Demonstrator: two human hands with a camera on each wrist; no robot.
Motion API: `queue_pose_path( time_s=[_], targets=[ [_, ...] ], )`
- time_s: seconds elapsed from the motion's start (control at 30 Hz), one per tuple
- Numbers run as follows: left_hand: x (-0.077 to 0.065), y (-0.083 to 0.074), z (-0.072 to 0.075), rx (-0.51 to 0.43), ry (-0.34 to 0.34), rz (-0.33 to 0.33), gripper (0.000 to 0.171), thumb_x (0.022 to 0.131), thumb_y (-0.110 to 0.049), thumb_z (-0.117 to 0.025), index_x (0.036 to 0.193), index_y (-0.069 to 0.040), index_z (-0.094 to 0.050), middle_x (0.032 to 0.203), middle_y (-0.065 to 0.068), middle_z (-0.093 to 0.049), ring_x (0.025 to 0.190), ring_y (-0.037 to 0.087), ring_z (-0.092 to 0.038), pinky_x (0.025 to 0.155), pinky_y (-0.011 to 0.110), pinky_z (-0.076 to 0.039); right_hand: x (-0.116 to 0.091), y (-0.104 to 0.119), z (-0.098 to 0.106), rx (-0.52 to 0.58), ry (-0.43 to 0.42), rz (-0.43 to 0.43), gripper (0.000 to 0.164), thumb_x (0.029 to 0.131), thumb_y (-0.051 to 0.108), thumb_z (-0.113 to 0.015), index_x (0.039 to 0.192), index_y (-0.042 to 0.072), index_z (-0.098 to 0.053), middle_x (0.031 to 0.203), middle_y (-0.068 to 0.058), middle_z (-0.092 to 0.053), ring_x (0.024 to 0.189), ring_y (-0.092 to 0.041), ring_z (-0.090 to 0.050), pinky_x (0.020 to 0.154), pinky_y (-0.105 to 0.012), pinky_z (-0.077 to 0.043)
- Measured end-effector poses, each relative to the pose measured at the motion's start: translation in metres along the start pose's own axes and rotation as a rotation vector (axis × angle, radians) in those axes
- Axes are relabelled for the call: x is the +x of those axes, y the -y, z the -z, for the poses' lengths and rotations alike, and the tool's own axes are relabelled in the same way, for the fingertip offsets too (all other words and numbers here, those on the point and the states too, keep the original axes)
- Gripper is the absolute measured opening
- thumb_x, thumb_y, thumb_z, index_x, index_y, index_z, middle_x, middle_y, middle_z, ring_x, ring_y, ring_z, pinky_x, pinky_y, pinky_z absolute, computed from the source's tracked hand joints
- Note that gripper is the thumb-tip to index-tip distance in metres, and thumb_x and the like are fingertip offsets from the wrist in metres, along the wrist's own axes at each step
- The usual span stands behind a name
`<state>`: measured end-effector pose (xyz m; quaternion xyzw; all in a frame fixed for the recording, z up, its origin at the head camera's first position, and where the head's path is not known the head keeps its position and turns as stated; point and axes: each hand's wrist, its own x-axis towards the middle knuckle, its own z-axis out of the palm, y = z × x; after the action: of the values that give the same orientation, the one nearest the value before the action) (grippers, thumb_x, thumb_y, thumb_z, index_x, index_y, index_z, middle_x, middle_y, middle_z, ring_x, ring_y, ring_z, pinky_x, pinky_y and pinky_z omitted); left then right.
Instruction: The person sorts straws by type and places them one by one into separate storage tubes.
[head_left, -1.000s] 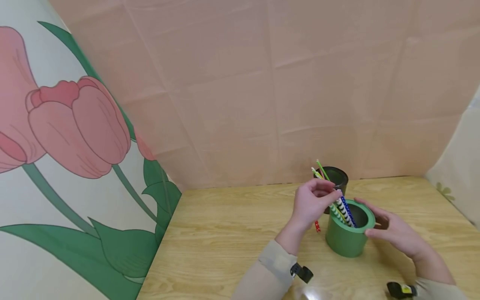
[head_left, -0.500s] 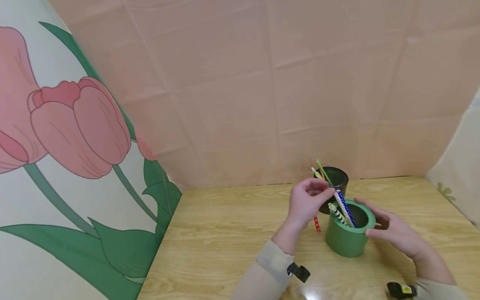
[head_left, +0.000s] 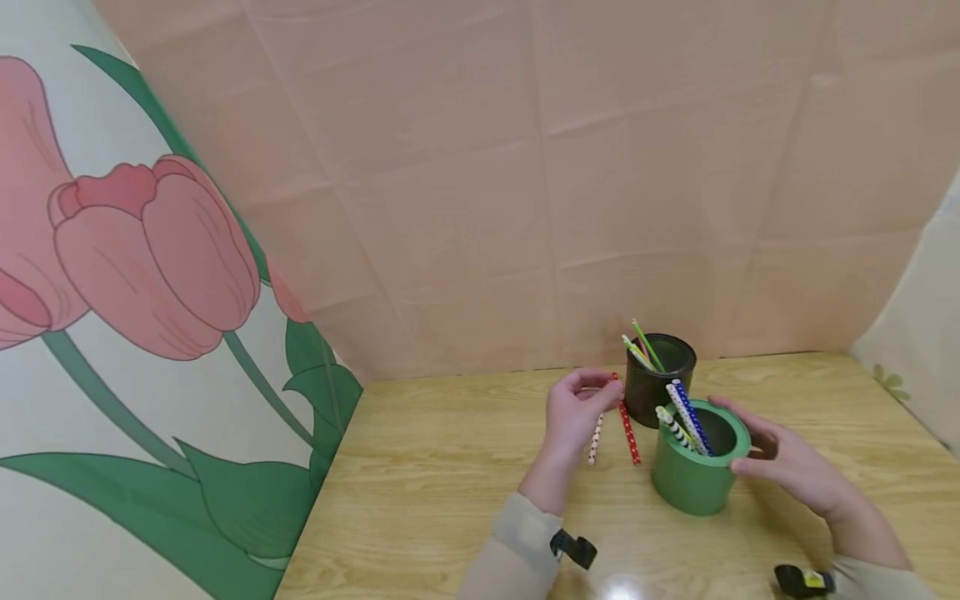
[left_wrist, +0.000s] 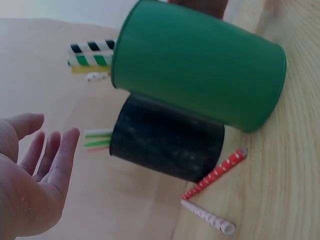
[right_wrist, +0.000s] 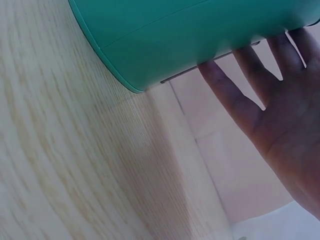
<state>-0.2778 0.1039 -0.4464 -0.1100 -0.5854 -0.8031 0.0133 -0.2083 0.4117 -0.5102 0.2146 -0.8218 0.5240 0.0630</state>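
My right hand point(head_left: 783, 462) holds the right side of a green cup point(head_left: 692, 487), thumb at the front and fingers behind; the right wrist view has fingertips against its wall. Blue dotted paper straws point(head_left: 692, 421) and black-striped straws point(head_left: 678, 430) lean in this cup. Left of it, my left hand point(head_left: 577, 417) hovers with loosely bent fingers, holding nothing in the left wrist view. Below that hand, a red dotted straw point(left_wrist: 217, 172) and a white straw with red marks point(left_wrist: 209, 216) lie on the table. A black cup point(head_left: 641, 400) behind holds several straws point(head_left: 647, 346), green ones among them.
The wooden table point(head_left: 450, 483) meets a wall covered with pinkish-tan sheeting point(head_left: 450, 208). A wall with painted tulips point(head_left: 150, 250) stands at the left. The black cup stands close behind the green cup.
My left hand has drawn away leftward from the green cup's straws, uncovering the black cup and the two straws on the table. My right hand and the green cup have stayed put.
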Motion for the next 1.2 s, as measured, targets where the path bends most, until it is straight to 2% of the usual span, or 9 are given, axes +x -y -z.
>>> queue_pose_path(
  time_s=[0.1, 0.23, 0.4, 0.57, 0.8, 0.93, 1.07, 1.2],
  targets=[
    [0.003, 0.012, 0.012, 0.001, -0.010, 0.010, 0.015, 0.090, 0.006, -0.081, 0.104, 0.006, -0.075, 0.089, 0.006, -0.076, 0.076, 0.020, -0.075, 0.076, 0.046, -0.068, 0.000, 0.001, 0.000, -0.009, 0.007, 0.009, 0.086, 0.093, -0.008, -0.071, 0.168, 0.009, -0.033, 0.157, 0.026, -0.047, 0.131, 0.005, -0.053, 0.097, -0.016, -0.050],
    [0.007, 0.033, 0.030, 0.064, -0.040, 0.062, 0.016, 0.090, 0.006, -0.080, 0.104, 0.006, -0.075, 0.089, 0.007, -0.075, 0.077, 0.026, -0.076, 0.078, 0.054, -0.067, -0.002, 0.001, 0.001, -0.020, 0.015, 0.011, 0.086, 0.094, -0.008, -0.070, 0.168, 0.010, -0.032, 0.157, 0.026, -0.046, 0.132, 0.007, -0.050, 0.098, -0.014, -0.048],
    [0.013, 0.058, 0.047, 0.152, -0.078, 0.160, 0.020, 0.088, 0.006, -0.081, 0.106, 0.007, -0.074, 0.090, 0.010, -0.074, 0.077, 0.028, -0.075, 0.080, 0.052, -0.067, -0.005, 0.001, 0.002, -0.014, 0.018, 0.018, 0.086, 0.093, -0.009, -0.070, 0.168, 0.009, -0.032, 0.159, 0.025, -0.046, 0.134, 0.007, -0.049, 0.099, -0.012, -0.046],
    [0.022, 0.072, 0.051, 0.243, -0.086, 0.203, 0.026, 0.086, 0.007, -0.082, 0.110, 0.010, -0.072, 0.087, 0.008, -0.071, 0.079, 0.030, -0.075, 0.081, 0.049, -0.067, -0.004, 0.000, 0.003, -0.034, 0.020, 0.034, 0.087, 0.093, -0.009, -0.070, 0.168, 0.009, -0.031, 0.157, 0.025, -0.047, 0.132, 0.006, -0.051, 0.097, -0.014, -0.049],
    [0.032, 0.081, 0.049, 0.443, -0.069, 0.303, 0.033, 0.082, -0.003, -0.091, 0.111, 0.001, -0.075, 0.088, 0.002, -0.071, 0.073, 0.020, -0.070, 0.070, 0.037, -0.067, -0.002, 0.001, 0.002, -0.039, 0.027, 0.030, 0.087, 0.094, -0.009, -0.070, 0.169, 0.009, -0.030, 0.158, 0.026, -0.046, 0.133, 0.005, -0.051, 0.097, -0.015, -0.049],
    [0.036, 0.088, 0.047, 0.508, -0.066, 0.297, 0.033, 0.078, 0.001, -0.093, 0.106, -0.002, -0.077, 0.088, 0.002, -0.071, 0.072, 0.015, -0.067, 0.067, 0.032, -0.064, -0.002, 0.004, 0.000, -0.035, 0.022, 0.025, 0.086, 0.094, -0.009, -0.069, 0.169, 0.009, -0.030, 0.158, 0.026, -0.045, 0.133, 0.005, -0.051, 0.097, -0.015, -0.049],
    [0.038, 0.096, 0.045, 0.613, -0.064, 0.250, 0.030, 0.074, 0.000, -0.096, 0.097, -0.008, -0.078, 0.085, 0.000, -0.071, 0.074, 0.011, -0.063, 0.070, 0.032, -0.061, -0.005, 0.003, -0.001, -0.035, 0.018, 0.015, 0.086, 0.094, -0.009, -0.069, 0.169, 0.010, -0.031, 0.158, 0.025, -0.046, 0.133, 0.005, -0.051, 0.097, -0.014, -0.048],
    [0.035, 0.095, 0.043, 0.676, -0.057, 0.214, 0.029, 0.073, -0.003, -0.097, 0.094, -0.009, -0.078, 0.086, 0.000, -0.072, 0.074, 0.007, -0.060, 0.071, 0.030, -0.058, -0.005, 0.003, -0.001, -0.035, 0.006, 0.001, 0.085, 0.094, -0.009, -0.069, 0.168, 0.010, -0.032, 0.159, 0.022, -0.047, 0.134, 0.005, -0.051, 0.099, -0.012, -0.046]
  ],
)
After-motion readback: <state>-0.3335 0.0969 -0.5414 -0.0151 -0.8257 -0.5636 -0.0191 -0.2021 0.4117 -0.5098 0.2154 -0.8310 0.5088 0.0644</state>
